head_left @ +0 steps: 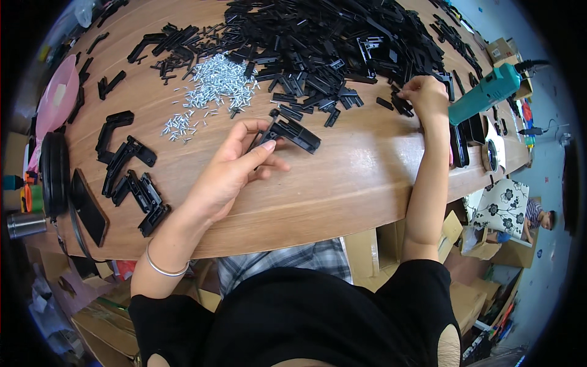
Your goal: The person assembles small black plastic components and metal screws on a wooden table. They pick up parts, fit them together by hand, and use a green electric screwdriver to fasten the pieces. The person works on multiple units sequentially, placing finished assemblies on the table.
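Observation:
My left hand (235, 162) is closed around a black plastic bracket-like part (295, 134), holding it just above the wooden table. Its thumb presses on the near end, and the slotted far end points right. Over to the right, my right hand (426, 96) reaches down with thumb and fingertips pinched together at some small black plastic pieces (402, 106). Whether a piece sits between those fingertips is hidden. Left of my left hand lie several black jointed assemblies (142, 194), similar in look to the part I hold.
A heap of black plastic parts (342, 37) covers the far table, beside a pile of silver screws (220, 82). A teal electric screwdriver (486, 93) lies at right. At left are a pink fan (57, 98), a black case (55, 171) and a phone (88, 208).

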{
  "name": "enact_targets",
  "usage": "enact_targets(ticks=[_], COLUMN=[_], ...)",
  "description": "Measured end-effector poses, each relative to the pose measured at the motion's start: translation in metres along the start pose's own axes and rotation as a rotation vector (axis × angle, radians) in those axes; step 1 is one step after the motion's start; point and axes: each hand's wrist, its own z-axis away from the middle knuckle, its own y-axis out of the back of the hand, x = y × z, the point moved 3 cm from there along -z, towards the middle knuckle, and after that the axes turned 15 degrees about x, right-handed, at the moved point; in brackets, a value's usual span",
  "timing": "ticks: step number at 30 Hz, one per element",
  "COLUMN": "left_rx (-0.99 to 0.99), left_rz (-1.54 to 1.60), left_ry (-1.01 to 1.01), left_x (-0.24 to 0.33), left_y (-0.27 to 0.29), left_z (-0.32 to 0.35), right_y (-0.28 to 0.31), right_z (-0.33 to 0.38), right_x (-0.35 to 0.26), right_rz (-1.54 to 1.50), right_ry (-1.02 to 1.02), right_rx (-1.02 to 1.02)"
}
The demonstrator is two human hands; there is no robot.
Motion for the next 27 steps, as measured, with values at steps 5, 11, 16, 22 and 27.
enact_targets(ticks=[5,11,16,22,27], left_rx=[0.006,0.022,-0.014,-0.048,-0.052], left_rz=[0.002,-0.025,-0.02,-0.028,0.004], left_ry=[-0.069,-0.08,-0.082,-0.046,-0.059], left_x=[0.002,0.005,0.002,0.003,-0.001], left_y=[0.0,0.002,0.002,0.001,0.001], left_z=[0.0,0.0,-0.001,0.0,-0.001], right_y=[0.001,0.002,-0.019,-0.021,-0.014], right_z=[-0.001,0.001,-0.006,0.002,0.003], right_x=[0.004,0.001,0.008,0.003,-0.004], right_rz=[0.048,-0.032,-0.196,0.001,0.022], right_ry=[0.009,-0.008,0.099,0.208,0.206], right_rx=[0.126,0.16,0.061,0.107,0.112])
